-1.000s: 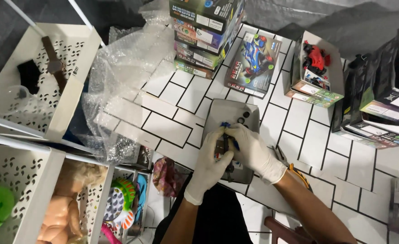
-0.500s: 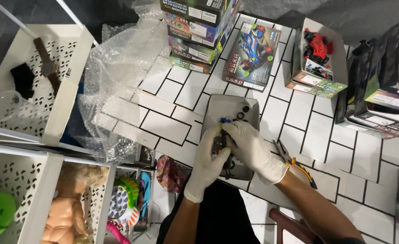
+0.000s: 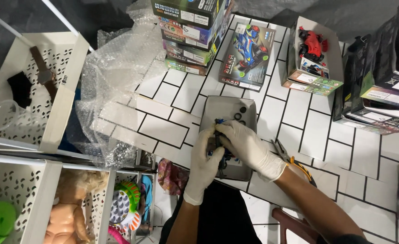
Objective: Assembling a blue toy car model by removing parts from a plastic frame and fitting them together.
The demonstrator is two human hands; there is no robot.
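Both my hands wear white gloves and meet over a grey box tray (image 3: 229,108) on a white tiled tabletop. My left hand (image 3: 205,158) and my right hand (image 3: 244,144) together grip a small dark and blue toy car chassis (image 3: 219,135), mostly hidden by the fingers. A few small black wheels (image 3: 240,115) lie in the tray's far corner.
A stack of toy car boxes (image 3: 190,36) stands at the back, one flat box (image 3: 247,56) beside it, and an open box with a red car (image 3: 312,45) to the right. Bubble wrap (image 3: 118,81) lies left. Cutters (image 3: 294,160) rest by my right wrist. White shelves (image 3: 28,99) hold toys.
The view has shifted slightly. My hands stay together on the chassis over the tray, with only small finger movements.
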